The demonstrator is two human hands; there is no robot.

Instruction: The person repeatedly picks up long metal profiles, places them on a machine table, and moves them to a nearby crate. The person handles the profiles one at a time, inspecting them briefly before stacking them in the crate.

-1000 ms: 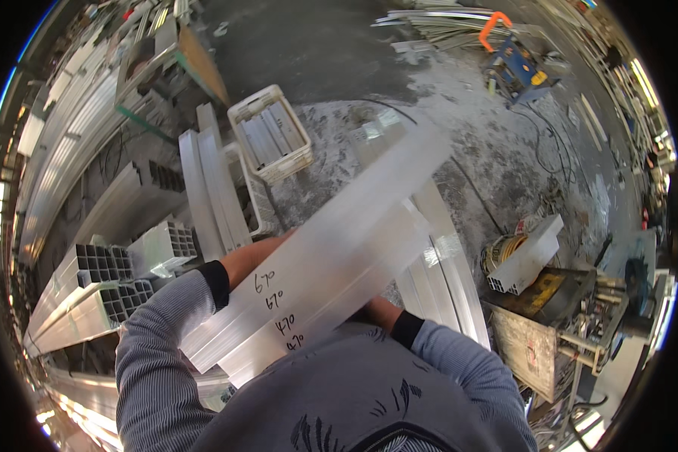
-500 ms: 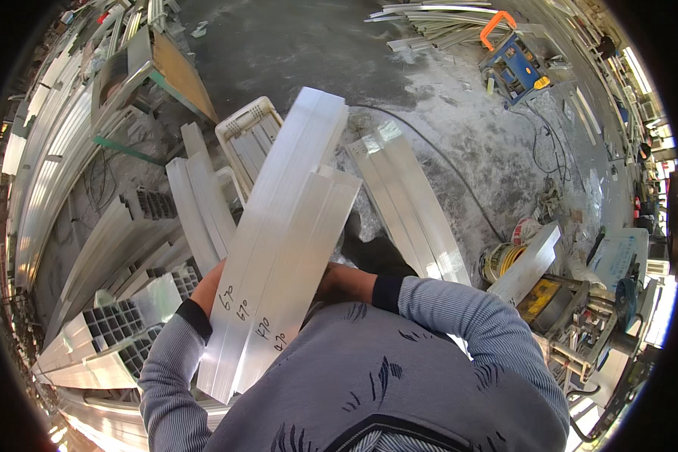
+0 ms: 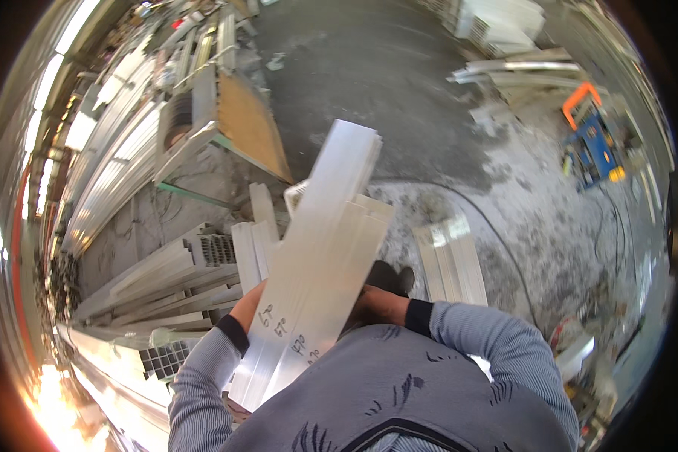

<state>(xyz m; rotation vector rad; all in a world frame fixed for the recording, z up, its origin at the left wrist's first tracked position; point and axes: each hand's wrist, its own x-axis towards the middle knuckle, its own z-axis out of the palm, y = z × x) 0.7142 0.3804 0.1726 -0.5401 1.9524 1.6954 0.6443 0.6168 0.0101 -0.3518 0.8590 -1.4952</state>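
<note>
My left arm, in a blue-grey striped sleeve with a black cuff, reaches up from the lower edge, and my left hand [image 3: 249, 303] grips the left side of a bundle of long, flat silver-white metal profiles [image 3: 316, 252]. My right elbow bends outward and my right hand [image 3: 383, 304] grasps the bundle's right side; the fingers of both hands are mostly hidden. The bundle slants in front of my body, its far end tipped slightly right, dark handwriting near its close end. Below spreads a grey, dust-streaked concrete floor [image 3: 339, 83], crossed by a dark cable [image 3: 493, 222]. More silver profiles [image 3: 452, 264] lie to the right; beyond stands a blue machine with an orange handle [image 3: 598, 154].
</note>
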